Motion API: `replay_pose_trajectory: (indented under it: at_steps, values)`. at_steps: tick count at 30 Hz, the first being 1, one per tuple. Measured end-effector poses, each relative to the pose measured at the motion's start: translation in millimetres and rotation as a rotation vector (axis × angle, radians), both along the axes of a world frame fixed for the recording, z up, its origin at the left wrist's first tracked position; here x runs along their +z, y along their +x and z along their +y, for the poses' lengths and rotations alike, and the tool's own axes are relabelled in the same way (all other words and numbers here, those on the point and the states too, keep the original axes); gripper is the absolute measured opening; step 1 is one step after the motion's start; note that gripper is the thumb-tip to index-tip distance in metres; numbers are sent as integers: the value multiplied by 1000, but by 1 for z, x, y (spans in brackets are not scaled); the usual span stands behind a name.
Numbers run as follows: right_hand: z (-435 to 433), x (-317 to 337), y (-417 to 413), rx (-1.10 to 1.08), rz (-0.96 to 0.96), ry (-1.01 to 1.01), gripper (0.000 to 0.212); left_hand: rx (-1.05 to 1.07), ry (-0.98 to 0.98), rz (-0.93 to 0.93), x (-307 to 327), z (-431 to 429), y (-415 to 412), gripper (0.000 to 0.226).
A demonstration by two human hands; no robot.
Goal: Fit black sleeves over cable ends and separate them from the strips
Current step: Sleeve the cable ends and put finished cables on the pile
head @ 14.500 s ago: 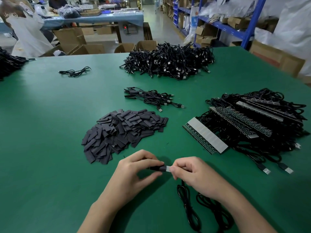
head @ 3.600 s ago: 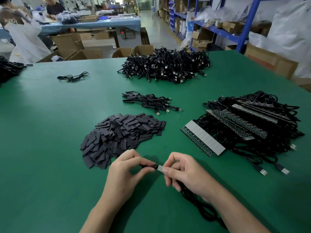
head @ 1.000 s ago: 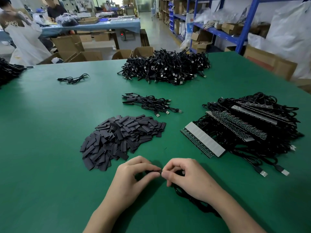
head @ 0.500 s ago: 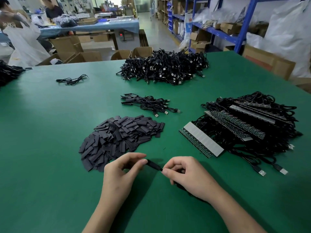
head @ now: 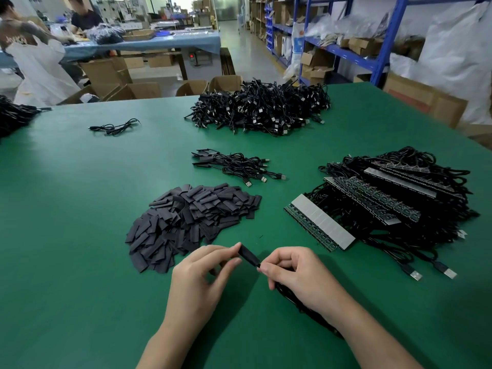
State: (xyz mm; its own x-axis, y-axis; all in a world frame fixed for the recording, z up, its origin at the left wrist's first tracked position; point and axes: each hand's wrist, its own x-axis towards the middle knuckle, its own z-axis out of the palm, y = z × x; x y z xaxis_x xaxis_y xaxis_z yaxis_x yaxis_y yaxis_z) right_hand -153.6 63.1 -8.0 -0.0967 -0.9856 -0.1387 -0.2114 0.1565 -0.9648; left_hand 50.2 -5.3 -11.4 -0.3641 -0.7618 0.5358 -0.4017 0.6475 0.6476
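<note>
The black sleeve [head: 249, 255] is held between the 2 hands over the green surface [head: 80, 262], its long axis slanting from upper left to lower right. The left hand [head: 202, 275] pinches its upper end. The right hand [head: 298, 275] pinches the cable [head: 300, 307] at its lower end, so both hands are equally near.

Bare counter [head: 66, 249] is wide open left of left hand [head: 202, 278] & toward the body. Sleeve pile [head: 186, 219] sits just ahead-left of it. Strip stack [head: 319, 225] w/ cables blocks ahead-right of right hand [head: 298, 278]. Clear lane btwn the two, up to cable bundle [head: 237, 166].
</note>
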Motion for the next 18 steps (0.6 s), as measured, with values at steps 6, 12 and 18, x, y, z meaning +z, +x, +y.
replay_pose_trajectory:
  at_steps: [6,12,18]
  values:
    - [1,0,-1,6,-14,-2,18,-1,-97,-49,-1,-2,0,21]
    - [1,1,0,48,36,-27,14,-14,316,243,2,4,-5,6]
    - [6,2,0,117,254,-78,33,-22,542,436,0,-3,-5,8]
